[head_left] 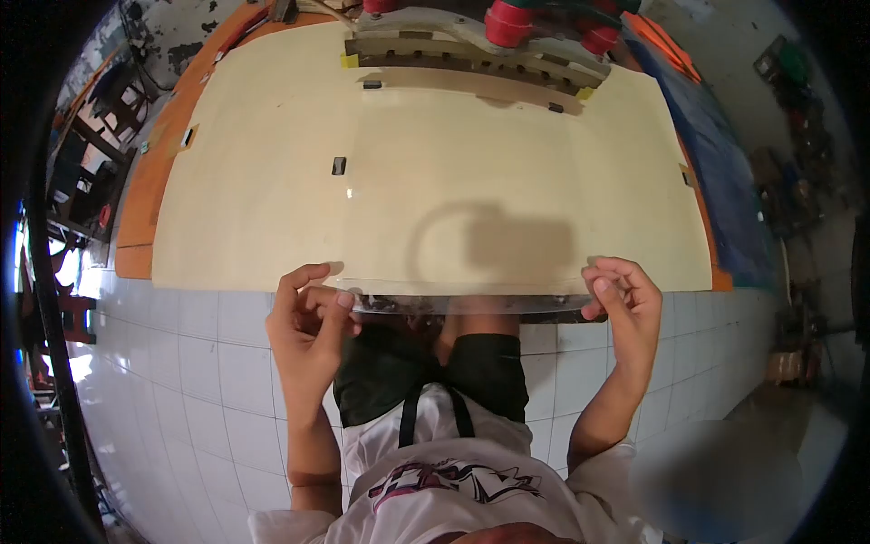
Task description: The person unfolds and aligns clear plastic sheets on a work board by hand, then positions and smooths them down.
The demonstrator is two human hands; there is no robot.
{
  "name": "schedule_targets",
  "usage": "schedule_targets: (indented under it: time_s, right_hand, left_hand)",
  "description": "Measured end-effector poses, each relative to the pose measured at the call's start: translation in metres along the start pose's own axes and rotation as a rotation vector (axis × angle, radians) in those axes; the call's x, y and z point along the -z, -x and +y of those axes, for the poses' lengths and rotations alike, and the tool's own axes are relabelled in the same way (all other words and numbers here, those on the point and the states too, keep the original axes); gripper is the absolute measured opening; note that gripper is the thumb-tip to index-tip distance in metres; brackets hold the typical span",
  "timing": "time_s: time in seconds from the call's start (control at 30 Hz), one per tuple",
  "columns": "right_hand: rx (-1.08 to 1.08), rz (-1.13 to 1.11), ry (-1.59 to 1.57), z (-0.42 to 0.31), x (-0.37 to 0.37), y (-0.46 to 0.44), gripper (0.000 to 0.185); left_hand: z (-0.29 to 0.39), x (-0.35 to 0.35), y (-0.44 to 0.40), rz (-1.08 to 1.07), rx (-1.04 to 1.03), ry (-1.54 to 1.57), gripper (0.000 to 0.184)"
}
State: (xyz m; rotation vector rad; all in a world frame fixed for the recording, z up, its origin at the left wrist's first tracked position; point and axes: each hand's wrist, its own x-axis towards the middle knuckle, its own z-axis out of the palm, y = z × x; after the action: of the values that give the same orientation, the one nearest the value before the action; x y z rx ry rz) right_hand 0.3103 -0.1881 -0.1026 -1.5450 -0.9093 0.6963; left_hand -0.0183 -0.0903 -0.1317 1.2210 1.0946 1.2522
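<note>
A clear plastic sheet [471,306] lies over the cream board [245,181], its near edge bending a little past the board's front edge. My left hand [308,313] is closed on the sheet's near left corner, thumb towards the middle. At the near right corner, my right hand [623,295] pinches the sheet between thumb and fingers. The sheet's far edge is hard to make out against the board. Small black blocks sit on the board: one [339,166] left of the sheet, another [372,84] at the far left, a third [555,107] at the far right.
A machine head with red knobs [507,23] and a slotted metal bar [471,59] stands at the board's far side. Orange table edges [136,218] show beside the board. Blue sheeting [716,154] hangs at the right. White floor tiles [199,354] lie below.
</note>
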Motion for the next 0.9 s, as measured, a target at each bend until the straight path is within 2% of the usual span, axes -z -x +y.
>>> schedule_targets:
  time_s: [0.03,0.1,0.13,0.17,0.23,0.3,0.4,0.47,0.5,0.57,0.6,0.67,0.7,0.77,0.87,0.9]
  right_hand:
    - [-0.01,-0.06,0.013,-0.004,0.004,-0.003,0.025]
    - [-0.019,-0.123,0.023,-0.013,0.011,-0.011,0.025]
    - [-0.028,-0.192,0.021,-0.017,0.014,-0.016,0.026]
    - [-0.035,-0.26,0.018,-0.019,0.017,-0.025,0.027]
    - [-0.06,-0.353,0.072,-0.023,0.025,-0.051,0.027]
    - [-0.09,-0.443,0.132,-0.027,0.027,-0.075,0.028]
    - [-0.19,-0.597,0.139,-0.037,0.022,-0.115,0.029]
    - [-0.194,-0.659,0.156,-0.037,0.017,-0.148,0.028]
    - [-0.206,-0.719,0.171,-0.035,0.014,-0.165,0.027]
    - [-0.21,-0.719,0.191,-0.031,0.006,-0.192,0.026]
    - [-0.189,-0.76,0.291,-0.03,0.002,-0.203,0.025]
    - [-0.159,-0.796,0.393,-0.03,-0.001,-0.215,0.024]
    - [-0.166,-0.785,0.408,-0.03,-0.003,-0.215,0.024]
    - [-0.172,-0.778,0.424,-0.031,-0.008,-0.214,0.023]
    - [-0.188,-0.585,0.399,-0.03,-0.014,-0.205,0.026]
    - [-0.198,-0.599,0.396,-0.028,-0.017,-0.202,0.026]
  left_hand:
    - [0.007,0.001,-0.002,-0.005,-0.001,0.003,0.027]
    - [0.024,0.004,-0.009,-0.071,-0.007,-0.349,0.022]
    - [0.028,0.004,-0.015,-0.072,-0.085,-0.469,0.017]
    - [0.031,0.01,-0.025,-0.068,-0.087,-0.472,0.017]
    - [0.038,0.027,-0.053,-0.296,-0.27,-0.747,0.019]
    - [0.051,0.024,-0.085,-0.279,-0.302,-0.777,0.017]
    - [0.059,0.021,-0.149,-0.375,-0.423,-0.949,0.015]
    - [0.054,0.016,-0.198,-0.499,-0.507,-0.953,0.018]
    - [0.053,0.012,-0.218,-0.492,-0.51,-0.956,0.018]
    - [0.054,0.005,-0.25,-0.636,-0.306,-1.136,0.03]
    - [0.054,0.002,-0.26,-0.633,-0.311,-1.139,0.03]
    - [0.052,-0.003,-0.278,-0.759,-0.139,-1.116,0.041]
    - [0.045,-0.005,-0.28,-0.755,-0.143,-1.116,0.041]
    - [0.027,-0.008,-0.271,-0.601,-0.232,-0.958,0.048]
    - [0.035,-0.015,-0.255,-0.524,-0.283,-1.053,0.051]
    - [0.034,-0.016,-0.254,-0.511,-0.318,-1.095,0.051]
